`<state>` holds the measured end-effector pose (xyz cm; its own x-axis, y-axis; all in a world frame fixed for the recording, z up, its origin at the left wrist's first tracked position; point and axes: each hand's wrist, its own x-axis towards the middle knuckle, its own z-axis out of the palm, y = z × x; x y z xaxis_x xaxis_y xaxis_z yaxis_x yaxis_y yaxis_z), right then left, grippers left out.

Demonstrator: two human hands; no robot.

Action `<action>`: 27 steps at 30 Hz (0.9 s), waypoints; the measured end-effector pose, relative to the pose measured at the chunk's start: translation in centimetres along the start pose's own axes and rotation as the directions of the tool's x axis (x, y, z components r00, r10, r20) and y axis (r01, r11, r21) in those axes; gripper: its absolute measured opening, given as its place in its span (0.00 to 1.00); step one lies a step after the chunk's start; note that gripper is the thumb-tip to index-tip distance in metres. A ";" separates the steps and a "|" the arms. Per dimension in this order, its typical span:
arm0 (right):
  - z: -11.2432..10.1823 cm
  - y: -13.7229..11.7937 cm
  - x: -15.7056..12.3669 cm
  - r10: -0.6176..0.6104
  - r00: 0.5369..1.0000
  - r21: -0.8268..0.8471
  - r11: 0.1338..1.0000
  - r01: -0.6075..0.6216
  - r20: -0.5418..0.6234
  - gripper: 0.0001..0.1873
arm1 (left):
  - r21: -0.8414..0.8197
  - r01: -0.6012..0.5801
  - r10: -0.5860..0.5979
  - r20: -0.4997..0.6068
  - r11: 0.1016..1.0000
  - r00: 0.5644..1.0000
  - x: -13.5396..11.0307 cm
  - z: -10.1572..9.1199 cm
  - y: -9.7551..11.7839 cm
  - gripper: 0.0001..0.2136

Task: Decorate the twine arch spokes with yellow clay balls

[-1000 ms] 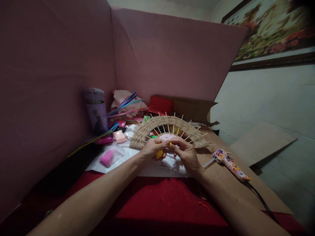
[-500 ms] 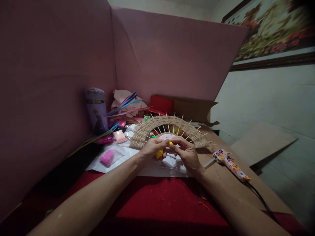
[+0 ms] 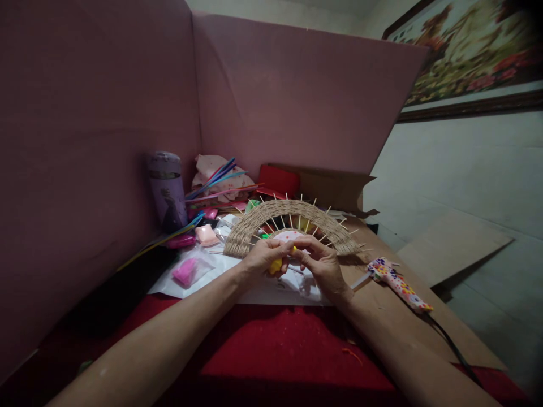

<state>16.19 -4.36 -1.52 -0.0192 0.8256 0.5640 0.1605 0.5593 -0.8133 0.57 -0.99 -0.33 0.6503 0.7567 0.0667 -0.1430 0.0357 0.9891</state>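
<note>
Both bare forearms reach forward and inward from the lower corners, the left forearm (image 3: 165,336) and right forearm (image 3: 384,339) converging. The left hand (image 3: 267,255) and right hand (image 3: 319,261) meet in the middle, fingers curled, each thumb brought close to its index finger, the fingertips of both hands nearly together.

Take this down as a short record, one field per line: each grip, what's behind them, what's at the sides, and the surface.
Left grip: closed around a yellow lump
Right grip: fingertips at a small yellow piece; a firm pinch is hard to confirm
Behind: woven arch with thin sticks poking out
Left side: purple bottle, pink packet
Right side: flower-patterned gun-shaped tool on cardboard
Surface: red cloth, partly under a white sheet
</note>
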 end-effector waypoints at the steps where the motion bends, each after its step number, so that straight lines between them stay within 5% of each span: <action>1: 0.0 0.0 0.0 -0.003 1.000 0.000 1.000 0.003 -0.001 0.07 | 0.003 -0.002 0.002 -0.007 1.000 1.000 0.0 0.0 0.0 0.24; 27: 0.0 0.0 0.0 -0.009 1.000 0.041 0.999 0.008 0.003 0.06 | 0.004 -0.004 0.004 0.000 1.000 1.000 0.1 -0.1 -0.3 0.24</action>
<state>16.17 -4.33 -1.56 -0.0235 0.8210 0.5705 0.1193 0.5689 -0.8137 0.61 -0.84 -0.59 0.6498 0.7568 0.0704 -0.1427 0.0305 0.9893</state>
